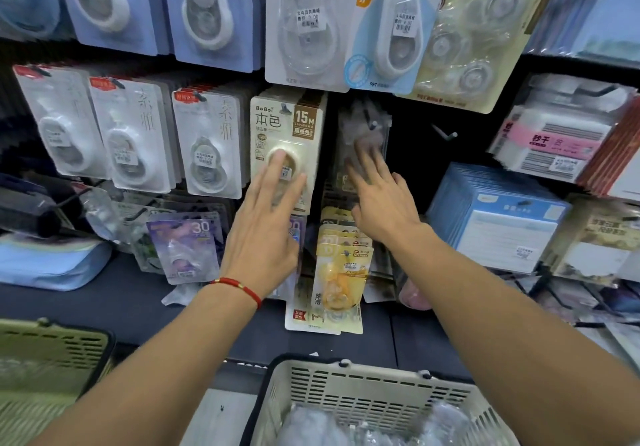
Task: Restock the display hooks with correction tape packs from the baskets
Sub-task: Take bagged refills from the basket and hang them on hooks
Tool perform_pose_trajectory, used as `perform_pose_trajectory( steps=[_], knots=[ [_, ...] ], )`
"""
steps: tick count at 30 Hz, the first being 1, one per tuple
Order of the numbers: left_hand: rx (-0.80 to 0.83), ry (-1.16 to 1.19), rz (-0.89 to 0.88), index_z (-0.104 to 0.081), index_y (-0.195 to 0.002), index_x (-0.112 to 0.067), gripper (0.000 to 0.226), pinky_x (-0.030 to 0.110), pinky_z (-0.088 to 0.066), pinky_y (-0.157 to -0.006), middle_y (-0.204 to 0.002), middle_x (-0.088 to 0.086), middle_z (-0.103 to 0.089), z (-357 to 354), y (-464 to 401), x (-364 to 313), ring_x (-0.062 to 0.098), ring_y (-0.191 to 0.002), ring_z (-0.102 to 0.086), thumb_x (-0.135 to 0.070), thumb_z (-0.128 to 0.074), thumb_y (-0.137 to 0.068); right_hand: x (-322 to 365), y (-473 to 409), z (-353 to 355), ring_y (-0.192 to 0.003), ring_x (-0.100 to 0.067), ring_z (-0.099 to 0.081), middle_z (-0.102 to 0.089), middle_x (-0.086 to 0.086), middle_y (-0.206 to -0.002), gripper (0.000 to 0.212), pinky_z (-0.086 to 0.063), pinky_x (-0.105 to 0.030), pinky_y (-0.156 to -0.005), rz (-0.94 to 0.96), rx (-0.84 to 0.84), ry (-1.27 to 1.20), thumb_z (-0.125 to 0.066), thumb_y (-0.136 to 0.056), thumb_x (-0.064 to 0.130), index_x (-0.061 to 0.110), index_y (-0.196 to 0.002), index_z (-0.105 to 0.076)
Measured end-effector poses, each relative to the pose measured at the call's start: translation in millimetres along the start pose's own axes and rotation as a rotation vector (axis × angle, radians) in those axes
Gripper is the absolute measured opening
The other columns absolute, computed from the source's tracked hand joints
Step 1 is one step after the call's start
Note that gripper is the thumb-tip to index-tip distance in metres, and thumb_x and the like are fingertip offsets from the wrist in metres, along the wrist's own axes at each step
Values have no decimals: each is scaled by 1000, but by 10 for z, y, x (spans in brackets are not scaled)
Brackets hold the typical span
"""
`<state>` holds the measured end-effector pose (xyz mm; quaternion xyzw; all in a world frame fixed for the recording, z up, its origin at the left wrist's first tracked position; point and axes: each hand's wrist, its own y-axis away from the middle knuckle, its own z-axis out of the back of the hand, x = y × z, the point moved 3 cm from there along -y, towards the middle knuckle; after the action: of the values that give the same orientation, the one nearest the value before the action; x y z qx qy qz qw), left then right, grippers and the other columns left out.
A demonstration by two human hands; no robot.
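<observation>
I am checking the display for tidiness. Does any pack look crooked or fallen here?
Yes. The purple correction tape pack marked 30 hangs tilted, out of line with the straight rows above. A clear plastic pack left of it is also askew. The bare metal hook at upper right holds nothing.

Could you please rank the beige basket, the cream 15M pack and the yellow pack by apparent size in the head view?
1. beige basket, though nearest the camera
2. cream 15M pack
3. yellow pack, close to the cream one

Both forearms bare, no sleeves. Left hand (266, 227): thin red cord bracelet (239, 288) with one small gold bead at the wrist.
</observation>
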<state>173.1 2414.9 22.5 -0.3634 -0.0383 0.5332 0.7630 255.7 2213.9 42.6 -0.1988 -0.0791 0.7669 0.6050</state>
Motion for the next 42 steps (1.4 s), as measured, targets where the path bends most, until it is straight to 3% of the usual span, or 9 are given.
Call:
perform_pose_trajectory(
  steps=[4,9,12,15,21,24,30,35,42],
  knots=[
    [12,-3,-14,-36,-162,-23,93,43,-55,-103,-176,-1,0,41,32,-23,25,-162,-9,9,-65,-80,-43,-16,-12,-163,-25,2,12,-1,-176,85,-40,-49,-115,53,6,-25,-62,-90,18,24,-165,-23],
    [11,-58,4,-66,-130,-11,55,57,-48,-99,-146,15,-54,36,260,-192,41,-133,-47,4,-69,-77,-26,346,26,-131,-30,-53,-49,-9,-153,45,-52,-49,-98,68,-54,-289,-55,-96,16,12,-140,-59],
    [200,-216,-56,-71,-116,-18,38,51,-45,-94,-115,5,-69,-173,629,-299,38,-116,-56,-12,-69,-78,8,905,-142,-97,-22,-66,-72,1,-112,24,-56,-44,-86,-7,9,-622,-57,-96,20,19,-114,-71],
    [547,-308,-81,-64,-127,-26,40,44,-40,-100,-125,-2,-65,-523,1169,-333,28,-126,-51,-23,-59,-87,123,1547,-584,-86,-22,-68,-74,4,-90,15,-57,-41,-82,-10,334,-747,-60,-95,24,23,-100,-74],
    [1086,-300,14,-55,-145,-25,51,38,-33,-119,-162,3,-37,-961,2166,19,23,-154,-25,-19,-57,-94,784,2781,-1694,-142,-27,-49,-49,-5,-159,63,-42,-39,-115,174,904,-680,-65,-98,48,26,-155,-48],
    [1051,-179,106,-61,-141,-16,49,37,-28,-125,-161,8,-42,-977,2313,81,26,-156,-23,-11,-63,-92,1186,3097,-1987,-157,-28,-24,-19,-2,-174,85,-29,-44,-124,313,878,-636,-65,-97,54,31,-166,-22],
    [784,-40,300,-70,-126,-17,37,32,-36,-116,-138,5,-65,-971,2221,2,26,-136,-50,-8,-66,-90,1192,3102,-1938,-126,-34,-57,-58,-8,-145,46,-51,-47,-99,432,472,-511,-48,-105,34,20,-150,-46],
    [670,64,467,-66,-131,-18,40,33,-39,-112,-136,8,-64,-978,2083,-113,29,-131,-55,-10,-69,-91,511,2799,-1805,-80,-23,-69,-75,-6,-100,30,-56,-37,-69,-100,411,-977,-50,-110,25,20,-138,-60],
    [765,485,810,-33,-158,-28,102,40,-42,-118,-156,-4,-44,-1120,2089,-296,22,-140,-48,-46,-91,-76,90,2756,-1667,-88,-33,-79,-81,-8,-106,22,-66,-39,-66,-698,403,-1795,-53,-110,24,16,-125,-67]
  ],
)
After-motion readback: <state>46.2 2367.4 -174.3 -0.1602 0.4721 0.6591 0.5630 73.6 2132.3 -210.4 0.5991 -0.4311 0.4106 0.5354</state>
